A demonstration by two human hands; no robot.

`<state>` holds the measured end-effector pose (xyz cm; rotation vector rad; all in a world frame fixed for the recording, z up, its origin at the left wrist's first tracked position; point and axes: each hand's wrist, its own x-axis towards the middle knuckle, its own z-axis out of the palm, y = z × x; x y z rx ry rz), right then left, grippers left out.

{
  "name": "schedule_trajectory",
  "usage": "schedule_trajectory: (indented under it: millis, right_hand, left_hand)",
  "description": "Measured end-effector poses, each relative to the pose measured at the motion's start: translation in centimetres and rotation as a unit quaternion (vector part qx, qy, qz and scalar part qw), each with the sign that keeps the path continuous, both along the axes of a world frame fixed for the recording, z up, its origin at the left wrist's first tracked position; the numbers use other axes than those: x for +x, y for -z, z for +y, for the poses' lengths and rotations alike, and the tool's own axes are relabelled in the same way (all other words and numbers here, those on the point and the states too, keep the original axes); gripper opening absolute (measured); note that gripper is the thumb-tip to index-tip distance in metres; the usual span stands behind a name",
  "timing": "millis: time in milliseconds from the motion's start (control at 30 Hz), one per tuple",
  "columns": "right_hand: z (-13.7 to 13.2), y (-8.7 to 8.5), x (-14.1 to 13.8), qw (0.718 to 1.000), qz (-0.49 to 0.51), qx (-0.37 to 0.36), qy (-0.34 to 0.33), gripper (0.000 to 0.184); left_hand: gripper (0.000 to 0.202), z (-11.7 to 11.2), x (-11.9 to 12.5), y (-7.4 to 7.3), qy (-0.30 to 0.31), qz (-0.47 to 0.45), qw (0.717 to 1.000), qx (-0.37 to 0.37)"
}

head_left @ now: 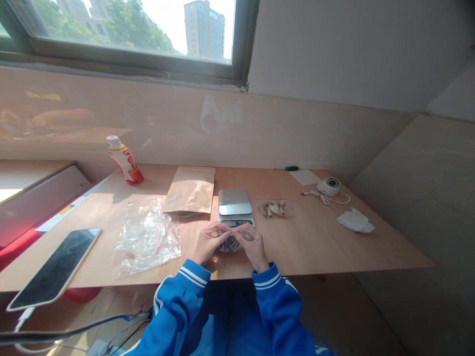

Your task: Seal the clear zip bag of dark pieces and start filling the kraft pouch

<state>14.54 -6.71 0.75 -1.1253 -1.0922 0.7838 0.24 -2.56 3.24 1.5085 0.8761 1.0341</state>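
Head view: the left hand (211, 245) and right hand (253, 245) gripped a zip bag (229, 243) by opposite sides of its red-lined mouth, with a scale (235, 205) just beyond the grip and clear bags (146, 237) to its left

A bright blue track jacket (222, 316), its sleeves (272, 284) banded with white stripes near the cuffs
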Motion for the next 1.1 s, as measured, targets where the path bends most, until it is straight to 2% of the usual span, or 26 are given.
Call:
schedule_trajectory:
  millis: [233,400,467,567,667,933,1000,1100]
  right_hand:
    - [0.0,0.3,-0.2,1.0,0.01,-0.014,0.018,0.02]
    - [-0.1,0.2,0.2,0.996,0.062,-0.056,0.01,0.035]
    - [-0.1,0.3,0.3,0.994,0.088,-0.059,0.023,0.04]
    - [0.0,0.4,0.4,0.99,0.111,-0.05,0.064,0.042]
    - [-0.1,0.6,0.6,0.986,0.131,-0.06,0.09,0.048]
    - [-0.3,0.6,0.7,0.987,0.071,-0.072,0.121,0.052]
    - [-0.4,0.4,0.7,0.986,0.072,-0.073,0.129,0.053]
    - [-0.6,0.0,1.4,0.987,0.052,-0.075,0.133,0.054]
  left_hand:
    - [0.027,0.0,0.1,0.3,-0.018,-0.012,1.0,-0.012]
    - [0.05,-0.4,0.4,0.9,-0.044,-0.115,0.981,-0.151]
    - [0.061,-0.4,0.3,1.4,-0.05,-0.134,0.973,-0.182]
    - [0.071,-0.2,0.1,1.9,-0.074,-0.112,0.975,-0.18]
    - [0.074,0.0,0.0,2.0,-0.096,-0.09,0.98,-0.152]
    - [0.073,0.2,-0.1,2.4,-0.118,-0.079,0.98,-0.138]
    - [0.074,0.1,-0.1,2.5,-0.108,-0.076,0.981,-0.142]
    - [0.072,0.1,-0.1,2.3,-0.054,-0.067,0.986,-0.143]
